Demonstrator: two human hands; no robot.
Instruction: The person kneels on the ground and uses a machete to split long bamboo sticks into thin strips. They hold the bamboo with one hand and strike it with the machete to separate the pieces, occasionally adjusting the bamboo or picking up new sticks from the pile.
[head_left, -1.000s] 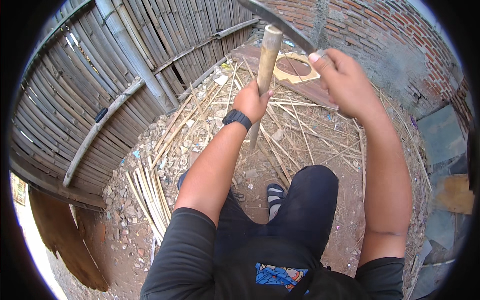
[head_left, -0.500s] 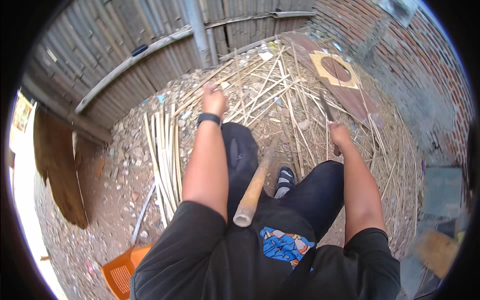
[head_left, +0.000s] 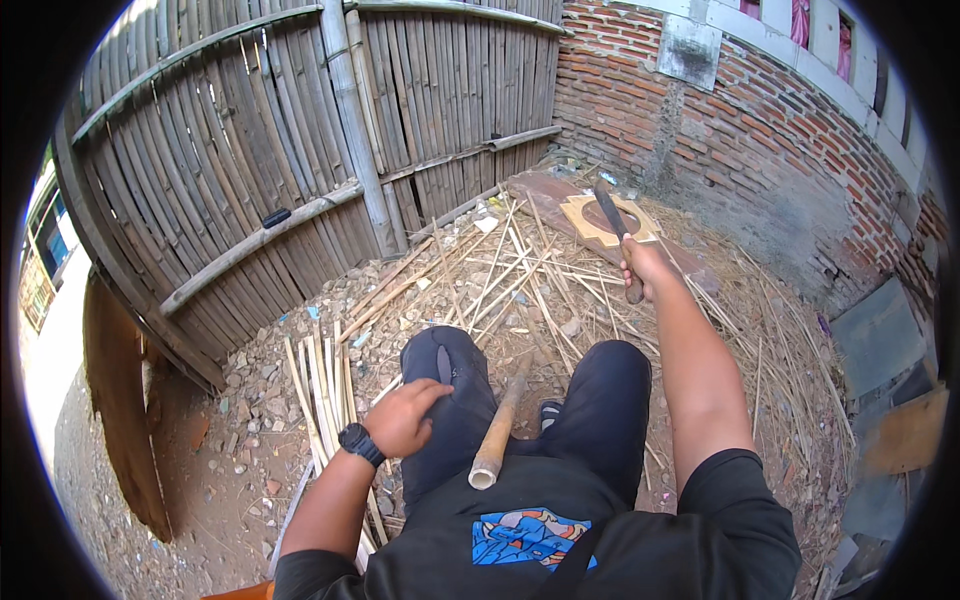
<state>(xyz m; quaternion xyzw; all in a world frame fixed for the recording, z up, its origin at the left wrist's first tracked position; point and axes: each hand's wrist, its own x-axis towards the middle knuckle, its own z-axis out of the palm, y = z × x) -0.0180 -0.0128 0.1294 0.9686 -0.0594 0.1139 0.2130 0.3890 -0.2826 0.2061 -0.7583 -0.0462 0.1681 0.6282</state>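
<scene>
in right fingers [head_left: 627, 266], knife [head_left: 612, 214], bamboo [head_left: 501, 429] well apart

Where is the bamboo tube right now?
In the head view, the bamboo tube is in the lower middle, between the person's thighs, its open end toward the black shirt, right of the left hand.

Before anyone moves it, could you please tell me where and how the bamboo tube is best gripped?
Probably grip the bamboo tube around its shaft, just below the open end, coming from the left with the left hand: the tube is round, that end leans toward the torso, and the right hand holds the machete.
</scene>
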